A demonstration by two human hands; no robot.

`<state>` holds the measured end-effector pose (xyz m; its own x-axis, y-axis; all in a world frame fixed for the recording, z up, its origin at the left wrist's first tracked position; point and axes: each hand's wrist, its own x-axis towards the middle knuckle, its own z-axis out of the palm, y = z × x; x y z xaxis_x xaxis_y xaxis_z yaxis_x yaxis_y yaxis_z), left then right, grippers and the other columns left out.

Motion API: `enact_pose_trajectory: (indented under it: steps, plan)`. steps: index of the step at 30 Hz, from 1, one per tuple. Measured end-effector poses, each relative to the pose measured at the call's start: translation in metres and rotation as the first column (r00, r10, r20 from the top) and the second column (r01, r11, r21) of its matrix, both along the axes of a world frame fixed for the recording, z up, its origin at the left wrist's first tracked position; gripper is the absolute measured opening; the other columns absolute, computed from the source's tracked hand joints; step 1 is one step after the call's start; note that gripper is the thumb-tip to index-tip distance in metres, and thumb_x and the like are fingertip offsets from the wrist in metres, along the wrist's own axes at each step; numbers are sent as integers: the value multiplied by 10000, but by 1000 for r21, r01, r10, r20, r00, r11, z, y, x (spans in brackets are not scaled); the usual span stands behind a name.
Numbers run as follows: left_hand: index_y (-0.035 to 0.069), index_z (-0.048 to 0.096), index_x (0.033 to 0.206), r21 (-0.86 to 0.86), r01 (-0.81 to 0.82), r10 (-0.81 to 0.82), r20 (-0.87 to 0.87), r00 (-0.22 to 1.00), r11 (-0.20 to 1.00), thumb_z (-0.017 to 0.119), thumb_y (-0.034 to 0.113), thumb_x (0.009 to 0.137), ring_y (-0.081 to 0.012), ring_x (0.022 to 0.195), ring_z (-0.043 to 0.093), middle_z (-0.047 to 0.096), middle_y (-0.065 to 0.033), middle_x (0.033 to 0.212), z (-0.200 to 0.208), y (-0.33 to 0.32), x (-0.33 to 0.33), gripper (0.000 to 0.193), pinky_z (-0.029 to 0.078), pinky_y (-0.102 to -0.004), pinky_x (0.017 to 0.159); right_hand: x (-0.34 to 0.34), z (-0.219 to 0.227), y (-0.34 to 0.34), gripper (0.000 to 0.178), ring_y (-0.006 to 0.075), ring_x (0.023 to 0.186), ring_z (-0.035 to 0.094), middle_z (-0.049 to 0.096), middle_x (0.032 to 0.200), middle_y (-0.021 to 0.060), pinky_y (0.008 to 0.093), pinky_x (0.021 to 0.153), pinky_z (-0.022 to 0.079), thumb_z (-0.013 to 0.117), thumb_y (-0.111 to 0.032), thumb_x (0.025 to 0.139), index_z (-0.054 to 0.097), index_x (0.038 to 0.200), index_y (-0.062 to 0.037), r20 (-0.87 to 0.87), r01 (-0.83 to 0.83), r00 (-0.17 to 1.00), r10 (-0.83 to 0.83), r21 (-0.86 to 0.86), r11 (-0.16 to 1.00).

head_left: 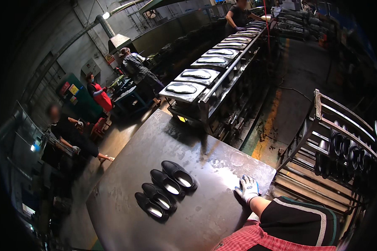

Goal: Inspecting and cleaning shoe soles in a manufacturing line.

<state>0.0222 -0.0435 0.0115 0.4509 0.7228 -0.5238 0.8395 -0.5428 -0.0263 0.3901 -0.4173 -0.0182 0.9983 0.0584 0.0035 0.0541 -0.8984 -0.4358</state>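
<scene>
My right hand (248, 189), in a white knitted glove with blue edging, rests palm down near the right edge of a grey metal table (130, 150). Its fingers are stretched out and nothing is held. To the left of it, several black slip-on shoes with pale insoles stand in a slanted row on the tabletop. The rightmost shoe (178, 174) is the one closest to my hand, though well apart from it. At the left end of the row is another black shoe (151, 207). My left hand does not show.
Beyond the table runs a conveyor line of flat plates (183, 91) with dark sole-shaped moulds. A metal rack (322, 144) holding black footwear stands to the right. One person (238, 19) works at the line's far end; others stand or walk at the left.
</scene>
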Motion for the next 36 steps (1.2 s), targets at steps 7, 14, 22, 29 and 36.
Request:
enact_pose_trajectory:
  steps: [7, 14, 22, 29, 36]
  plan:
    - [128, 709, 1106, 32, -13, 13, -9, 1000, 999, 399, 600, 929, -373, 1123, 619, 677, -156, 1184, -9, 3, -1, 592, 472, -524, 937, 0, 2, -1, 643, 329, 1393, 365, 453, 1475, 149, 482, 1156, 250, 610, -516, 850, 559, 1322, -84, 12, -2, 1000, 2, -10, 1000]
    - [136, 704, 1132, 43, -39, 41, -32, 999, 998, 409, 609, 921, -357, 1150, 609, 669, -149, 1212, -1, -3, 4, 596, 465, -523, 956, -1, 4, -1, 642, 333, 1397, 358, 441, 1484, 148, 488, 1163, 241, 602, -516, 858, 554, 1329, -83, -4, 6, 1000, -6, 15, 1000]
    - [139, 671, 970, 161, 191, -200, 44, 979, 968, 456, 300, 932, -374, 883, 664, 680, -170, 951, -33, 11, -16, 271, 530, -519, 717, -1, 4, 0, 646, 338, 1404, 331, 420, 1490, 145, 494, 1159, 240, 596, -518, 870, 545, 1352, -91, -22, -6, 1000, 7, 13, 1000]
    - [134, 667, 941, 188, 246, -260, 50, 964, 951, 452, 220, 950, -385, 834, 683, 683, -191, 901, -31, 9, -12, 232, 550, -519, 669, -1, 4, -2, 648, 316, 1407, 344, 427, 1499, 129, 484, 1163, 235, 595, -528, 866, 548, 1346, -95, -39, 9, 999, -10, -25, 1000]
    - [136, 667, 938, 193, 218, -231, 43, 972, 957, 458, 226, 950, -387, 834, 685, 685, -189, 917, -41, 15, -19, 228, 550, -527, 671, 0, 3, 2, 644, 314, 1404, 346, 431, 1497, 127, 480, 1158, 240, 590, -529, 869, 553, 1346, -99, -33, -5, 999, 4, -35, 999]
